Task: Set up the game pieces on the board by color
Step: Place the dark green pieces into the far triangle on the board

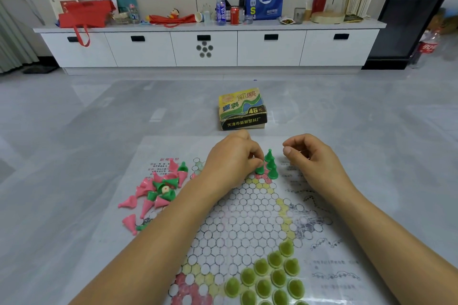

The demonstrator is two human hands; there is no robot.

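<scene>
- Left hand (pixel 233 156) pinches a dark green cone piece (pixel 259 169) between thumb and fingertips, its base on the far tip of the paper board (pixel 161 146), centre frame;
- Right hand (pixel 312 156) hovers just right of it, fingers curled; I cannot tell whether it holds anything;
- Three upright green cones (pixel 271 164) stand in a row just beside the pinched one; a pink-and-green pile (pixel 158 193) lies centre left;
- Game box (pixel 241 109), above centre, reads "45" and "天津市新新塑料厂".

grey tiled floor (pixel 74 111), white drawer cabinet (pixel 210 48)
</scene>
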